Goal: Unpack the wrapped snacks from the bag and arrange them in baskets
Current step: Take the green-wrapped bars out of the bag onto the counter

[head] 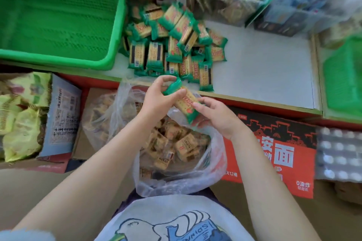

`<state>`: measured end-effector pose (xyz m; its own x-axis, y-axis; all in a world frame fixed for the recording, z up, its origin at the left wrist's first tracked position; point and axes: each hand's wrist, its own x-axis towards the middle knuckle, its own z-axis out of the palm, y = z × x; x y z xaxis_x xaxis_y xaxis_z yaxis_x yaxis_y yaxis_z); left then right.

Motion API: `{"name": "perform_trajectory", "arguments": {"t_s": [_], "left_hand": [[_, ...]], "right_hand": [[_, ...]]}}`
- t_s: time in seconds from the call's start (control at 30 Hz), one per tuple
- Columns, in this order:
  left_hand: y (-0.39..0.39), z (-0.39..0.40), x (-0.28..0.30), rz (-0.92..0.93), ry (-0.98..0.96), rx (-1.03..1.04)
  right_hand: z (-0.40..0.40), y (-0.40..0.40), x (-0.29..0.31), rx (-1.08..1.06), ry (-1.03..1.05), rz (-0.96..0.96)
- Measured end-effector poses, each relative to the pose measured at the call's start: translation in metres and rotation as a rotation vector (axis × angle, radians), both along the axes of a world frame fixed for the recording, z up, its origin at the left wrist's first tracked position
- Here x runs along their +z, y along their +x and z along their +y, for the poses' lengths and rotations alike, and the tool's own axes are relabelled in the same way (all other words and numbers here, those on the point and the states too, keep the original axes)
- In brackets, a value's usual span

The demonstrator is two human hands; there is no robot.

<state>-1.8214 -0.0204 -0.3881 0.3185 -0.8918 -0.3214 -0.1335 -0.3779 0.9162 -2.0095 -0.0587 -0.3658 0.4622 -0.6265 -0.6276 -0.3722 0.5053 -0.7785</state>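
— What are the hands doing right now?

— Both are holding one green-and-yellow snack packet [184,101] above the open mouth of the clear plastic bag [215,166]. The left hand [158,100] is gripping the packet's upper end, with its fingers [166,79] curling over the green edge and the thumb lying along the side. The right hand [217,115] is pinching the lower end, its fingers [199,106] pressing on the yellow face.

— So neither hand is loose?

— No, both are closing round that same packet, which is lying tilted between them, upper end toward the left.

— Where are the rest of the snacks sitting?

— A heap of matching packets, the snack pile [174,45], is lying on the white worktop [264,68], just beyond the hands. Some are overlapping, some are lying flat in a loose row along the near edge. More wrapped snacks, brownish ones [180,143], are lying inside the plastic bag below the hands.

— And the baskets?

— A green basket [58,21] is sitting at the left, touching or nearly touching the snack pile; whether any packets are lying inside it I cannot tell. Part of another green basket [344,80] is showing at the right edge, well apart from the heap.

— Anything else nearby?

— A red-and-black printed carton [274,143] is standing below the worktop at the right, and yellow-green bags [21,115] are filling a box at the left.
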Motion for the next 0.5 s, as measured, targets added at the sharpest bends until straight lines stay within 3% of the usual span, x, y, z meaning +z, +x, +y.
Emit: {"name": "perform_trajectory", "arguments": {"t_s": [0.13, 0.27, 0.4, 0.5], "left_hand": [[0.01, -0.029, -0.015, -0.201, 0.007, 0.051], [0.022, -0.022, -0.059, -0.687, 0.269, -0.274], [0.026, -0.009, -0.079, -0.806, 0.318, -0.43], [0.025, -0.008, -0.079, -0.86, 0.33, -0.442]], "right_hand": [[-0.034, 0.013, 0.0, -0.183, -0.075, 0.075], [-0.08, 0.044, -0.004, -0.357, -0.132, 0.09], [-0.124, 0.101, 0.002, -0.365, -0.126, -0.041], [-0.134, 0.118, -0.005, -0.363, -0.117, 0.05]]}}
